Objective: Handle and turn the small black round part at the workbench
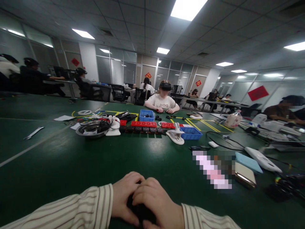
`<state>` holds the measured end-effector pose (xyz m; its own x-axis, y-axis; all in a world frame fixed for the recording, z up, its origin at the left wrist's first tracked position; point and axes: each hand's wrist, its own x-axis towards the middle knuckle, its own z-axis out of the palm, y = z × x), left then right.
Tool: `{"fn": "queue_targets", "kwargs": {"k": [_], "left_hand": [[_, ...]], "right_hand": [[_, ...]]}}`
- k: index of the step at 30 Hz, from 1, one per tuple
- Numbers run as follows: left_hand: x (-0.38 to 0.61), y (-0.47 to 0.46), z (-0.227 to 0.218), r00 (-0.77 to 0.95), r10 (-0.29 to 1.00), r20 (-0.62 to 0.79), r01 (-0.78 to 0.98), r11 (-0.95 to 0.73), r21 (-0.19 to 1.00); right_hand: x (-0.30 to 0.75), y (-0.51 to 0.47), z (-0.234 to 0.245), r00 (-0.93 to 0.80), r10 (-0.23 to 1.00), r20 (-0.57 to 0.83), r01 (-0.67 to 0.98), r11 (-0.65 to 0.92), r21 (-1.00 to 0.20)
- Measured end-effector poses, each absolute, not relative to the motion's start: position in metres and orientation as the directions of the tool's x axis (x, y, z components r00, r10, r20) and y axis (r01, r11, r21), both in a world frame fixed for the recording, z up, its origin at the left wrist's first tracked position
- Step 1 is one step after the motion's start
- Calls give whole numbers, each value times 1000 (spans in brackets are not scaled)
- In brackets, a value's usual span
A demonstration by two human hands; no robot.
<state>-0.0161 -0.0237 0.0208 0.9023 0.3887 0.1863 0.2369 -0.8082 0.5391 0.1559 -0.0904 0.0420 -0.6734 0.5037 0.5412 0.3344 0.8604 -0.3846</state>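
Note:
Low in the head view, my left hand [125, 197] curls around the near side of a black object [141, 212]. My right hand [156, 201] lies over the same object from the right, its fingers bent and touching the left hand. Most of the object is covered by my hands, so its kind cannot be made out. Both hands are closed on it, just above the green tabletop [95, 165].
Across the table stand a metal bowl [87, 132] of cables, red switch blocks [144, 124], a white clip stand [176, 135] and blue bins [191, 133] [146, 115]. At right lie a cream case [245, 175] and a light-blue case [249, 162]. A person [163, 100] sits opposite.

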Motion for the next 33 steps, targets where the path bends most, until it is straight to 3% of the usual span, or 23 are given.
{"fn": "queue_targets", "kwargs": {"k": [7,13,16,20,25,28,33], "left_hand": [[-13,-44,24,807,559,188,419,-768,485],[-12,-45,25,800,574,172,432,-751,499],[-13,-36,21,831,523,191,356,-763,540],[-14,-27,19,898,412,152,272,-793,544],[-14,-27,24,893,432,127,319,-806,498],[-16,-30,25,893,428,140,306,-805,508],[-15,-39,30,840,513,177,396,-803,446]], "right_hand": [[150,-95,31,-366,723,586,616,660,-430],[145,-91,16,-442,756,483,725,618,-305],[148,-90,19,-497,746,444,707,644,-291],[152,-88,24,-624,616,481,534,785,-314],[153,-89,35,-703,473,531,355,881,-314],[153,-93,43,-660,516,546,370,856,-361],[149,-95,34,-396,698,597,551,701,-454]]}}
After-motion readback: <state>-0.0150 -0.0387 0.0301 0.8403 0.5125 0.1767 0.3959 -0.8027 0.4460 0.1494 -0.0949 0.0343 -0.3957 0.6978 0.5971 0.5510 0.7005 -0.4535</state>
